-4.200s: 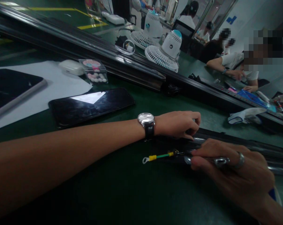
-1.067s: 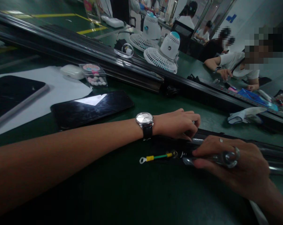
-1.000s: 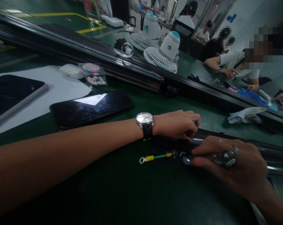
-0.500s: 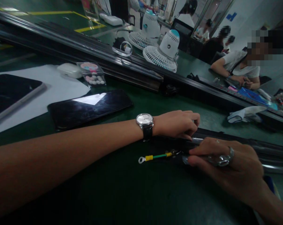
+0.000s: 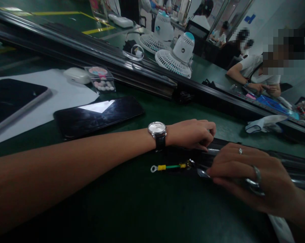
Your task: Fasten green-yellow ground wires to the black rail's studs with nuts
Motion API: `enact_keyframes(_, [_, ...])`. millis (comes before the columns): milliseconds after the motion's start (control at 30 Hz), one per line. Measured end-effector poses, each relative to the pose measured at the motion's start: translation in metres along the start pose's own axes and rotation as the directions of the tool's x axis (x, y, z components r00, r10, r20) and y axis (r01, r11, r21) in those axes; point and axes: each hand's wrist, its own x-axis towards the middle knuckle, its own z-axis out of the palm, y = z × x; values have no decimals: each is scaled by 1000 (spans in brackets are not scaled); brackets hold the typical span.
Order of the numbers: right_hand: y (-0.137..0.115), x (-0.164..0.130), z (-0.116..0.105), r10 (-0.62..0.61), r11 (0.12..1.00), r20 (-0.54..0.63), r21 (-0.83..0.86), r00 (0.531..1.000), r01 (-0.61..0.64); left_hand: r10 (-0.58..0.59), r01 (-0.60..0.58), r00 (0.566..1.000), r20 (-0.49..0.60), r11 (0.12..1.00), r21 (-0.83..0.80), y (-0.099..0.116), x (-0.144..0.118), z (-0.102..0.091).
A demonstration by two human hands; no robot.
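My left hand [image 5: 194,133], a watch [image 5: 157,128] on its wrist, rests with curled fingers on the end of a long black bar [image 5: 219,143]. My right hand [image 5: 250,175], wearing rings, is closed in a pinch at the near side of the bar. A small shiny piece [image 5: 203,173] shows at its fingertips; its kind cannot be made out. Just left of the fingertips lies a short green wire [image 5: 173,166] with yellow sleeves. Its ring terminal [image 5: 154,168] points left, and its right end meets a small metal part near the bar.
A black phone [image 5: 99,116] lies behind my left forearm. White paper [image 5: 73,94] with a dark device [image 5: 13,101], a white case [image 5: 77,75] and a clear candy box [image 5: 101,79] are at left. Beyond a long rail [image 5: 142,76] stand two fans [image 5: 182,50]. A person sits at right.
My right hand has moved slightly right and turned, showing more of its back. My left hand stays in place. The wire is almost unmoved, lying a little more level.
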Motion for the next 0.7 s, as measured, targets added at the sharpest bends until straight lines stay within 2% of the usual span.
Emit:
enact_keyframes(100, [-2,-1,3,115,992,-120,-43,986,-121,10,-10,1000,-15,1000,3,-1,-1,1])
enact_keyframes(167, [-3,-1,6,169,983,-152,-53,974,-178,14,-14,1000,-9,1000,16,-1,-1,1])
enact_keyframes(467, [-5,0,17,173,981,-194,-59,966,-187,24,-24,999,-21,1000,16,-1,-2,1])
enact_keyframes(600, [-2,1,16,118,991,-142,-39,983,-125,9,-8,1000,-13,996,90,1,-2,-1])
enact_keyframes(700, [0,-1,7,-10,1000,14,-23,1000,11,23,-24,1000,7,980,197,5,-1,-4])
